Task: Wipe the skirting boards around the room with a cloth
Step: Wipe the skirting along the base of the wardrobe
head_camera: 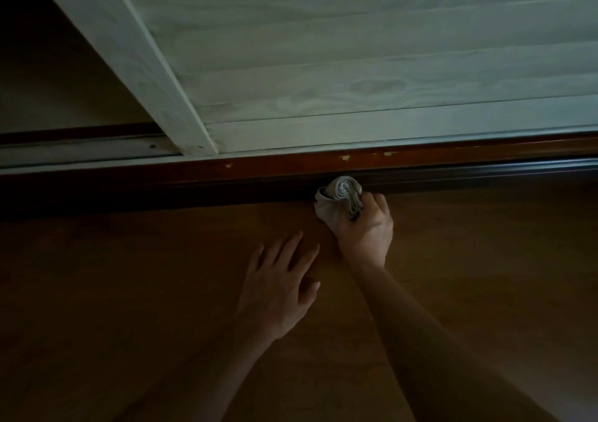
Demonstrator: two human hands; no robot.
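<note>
The cloth (339, 198), a pale bunched wad, is pressed against the dark reddish-brown skirting board (194, 179) at the point where the board meets the floor (129, 292); the right hand (365, 227) grips it, fingers curled round the bundle with the knuckles towards the camera, so the wipe is plainly under way and not merely about to begin. How much of the board is already done cannot be read from the surface — the light is dim and the wood looks equally dark to either side of the cloth; a few pale chips show along its upper edge, which seem to be damage and not dust. The left hand (278, 285) lies flat on the floor just beside the right wrist, fingers straight and spread, holding nothing; it looks to be taking the person's weight. Above the board stands a whitewashed slatted door (356, 65), with a sliding track (81, 149) running off to the left towards a dark opening. My judgement is that this is one stretch among several — the board runs out of view both ways; the rest of the room remains to be covered.
</note>
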